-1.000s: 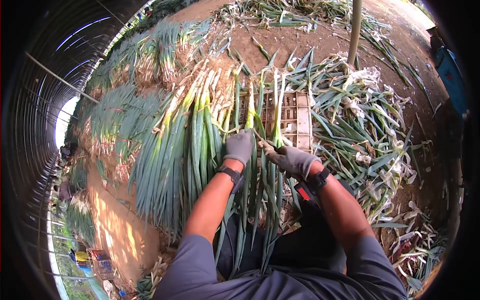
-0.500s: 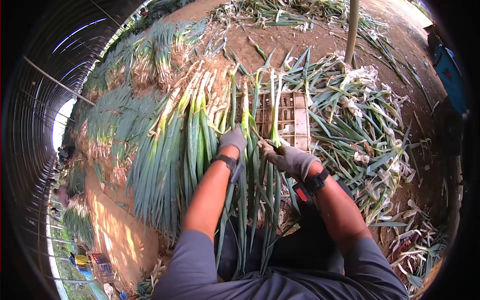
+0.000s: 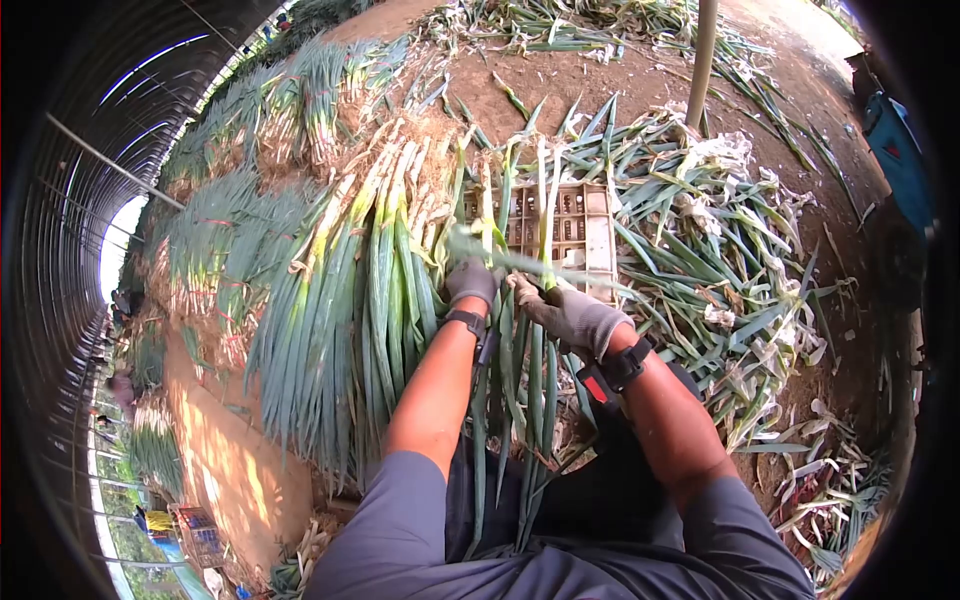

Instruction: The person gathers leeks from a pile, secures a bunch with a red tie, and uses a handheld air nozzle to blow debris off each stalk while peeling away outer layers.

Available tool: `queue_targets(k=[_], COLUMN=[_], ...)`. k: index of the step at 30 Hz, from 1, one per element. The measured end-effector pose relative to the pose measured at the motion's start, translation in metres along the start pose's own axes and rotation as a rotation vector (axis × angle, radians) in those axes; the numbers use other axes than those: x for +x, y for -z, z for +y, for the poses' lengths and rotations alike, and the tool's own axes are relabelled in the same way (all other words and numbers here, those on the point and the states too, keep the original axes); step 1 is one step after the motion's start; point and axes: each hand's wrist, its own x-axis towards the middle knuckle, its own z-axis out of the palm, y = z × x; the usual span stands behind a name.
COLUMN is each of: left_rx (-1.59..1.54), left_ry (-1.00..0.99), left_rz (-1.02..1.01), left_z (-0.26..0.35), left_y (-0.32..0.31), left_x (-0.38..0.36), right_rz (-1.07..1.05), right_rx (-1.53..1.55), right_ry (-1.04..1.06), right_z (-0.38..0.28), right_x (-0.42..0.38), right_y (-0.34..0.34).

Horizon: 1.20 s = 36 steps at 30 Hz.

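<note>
My left hand (image 3: 472, 281), in a grey glove, is closed around a green onion (image 3: 487, 200) whose pale stem points up away from me. Close beside it on the right, my gloved right hand (image 3: 572, 316) is shut on green onions (image 3: 546, 200), their long leaves hanging below toward my lap. A motion-smeared green leaf (image 3: 520, 262) crosses just above both hands. Directly left of my left hand lies a thick row of green onions (image 3: 385, 240), roots away from me. Under the held stems is a beige plastic crate (image 3: 597, 230). My fingertips are partly hidden.
A large heap of stripped leaves (image 3: 710, 270) spreads on the right. Tied bundles of green onions (image 3: 215, 260) cover the ground at left. A pole (image 3: 703, 60) stands at the back, and a blue object (image 3: 895, 150) is at the far right.
A leaf now streaks sideways across the space above my hands. My left hand has shifted slightly right, closer to my right hand, which stays nearly in place.
</note>
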Motion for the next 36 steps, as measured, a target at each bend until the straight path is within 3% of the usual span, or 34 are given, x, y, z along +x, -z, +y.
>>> queue_targets(k=[4, 6, 7, 8, 9, 10, 13, 16, 20, 21, 22, 23, 24, 25, 28, 29, 31, 34, 35, 36], left_rx=[-0.181, -0.255, -0.41, -0.255, -0.214, -0.175, -0.214, -0.376, -0.674, -0.456, -0.552, -0.648, -0.744, -0.775, -0.578, -0.631, -0.518, -0.335, -0.276, -0.224], left_ry=[-0.073, -0.256, -0.415, -0.243, -0.192, -0.143, -0.154, -0.085, -0.166, -0.301, -0.22, -0.138, -0.053, -0.162, -0.296, -0.188, -0.172, -0.156, -0.164, -0.172], left_rz=[0.05, 0.096, -0.154, -0.147, -0.161, -0.175, -0.128, -0.216, -0.369, -0.278, -0.291, -0.301, -0.311, -0.335, -0.319, -0.439, -0.353, -0.256, -0.274, -0.291], left_z=[-0.015, 0.003, 0.003, 0.004, 0.0, -0.003, -0.007, -0.02, -0.026, -0.05, -0.066, -0.079, -0.087, -0.068, -0.055, -0.055, -0.046, -0.051, -0.042, -0.035], left_y=[-0.035, 0.018, 0.044, 0.046, 0.046, 0.045, 0.046, 0.034, 0.055, 0.028, 0.003, -0.016, -0.024, 0.01, 0.042, 0.048, 0.052, 0.036, 0.05, 0.058], left_x=[0.055, 0.033, 0.03, 0.038, 0.04, 0.04, 0.019, 0.012, -0.021, 0.0, 0.018, 0.033, 0.039, 0.01, -0.014, -0.014, -0.029, -0.033, -0.043, -0.049], right_rz=[-0.018, 0.031, 0.079, 0.044, 0.005, 0.035, 0.136, 0.07, 0.128, 0.099, 0.071, 0.15, 0.131, 0.114, 0.2, 0.268, 0.241, 0.023, -0.048, 0.144], right_rx=[-0.039, -0.027, 0.001, -0.035, -0.074, -0.083, -0.11, -0.25, -0.202, -0.109, -0.014, -0.068, -0.155, -0.238, -0.232, -0.185, -0.062, 0.169, 0.322, 0.105], right_ry=[-0.097, -0.094, -0.028, -0.131, -0.233, -0.196, -0.089, -0.216, -0.135, -0.137, -0.139, 0.088, 0.108, 0.123, 0.092, 0.095, -0.145, -0.218, -0.097, 0.135], right_z=[-0.022, -0.029, -0.012, -0.012, -0.013, -0.014, -0.016, -0.016, -0.017, -0.047, -0.065, 0.004, 0.015, 0.022, 0.015, 0.03, -0.019, -0.061, -0.043, -0.014], right_x=[-0.005, -0.004, 0.004, 0.01, 0.016, 0.015, 0.008, 0.011, 0.009, -0.009, -0.017, 0.014, 0.019, 0.02, 0.018, 0.027, 0.007, -0.01, -0.005, 0.012], right_y=[0.011, 0.011, 0.003, 0.003, 0.003, 0.001, -0.003, -0.001, -0.005, 0.002, 0.006, -0.015, -0.016, -0.017, -0.015, -0.018, 0.003, 0.013, 0.003, -0.001])
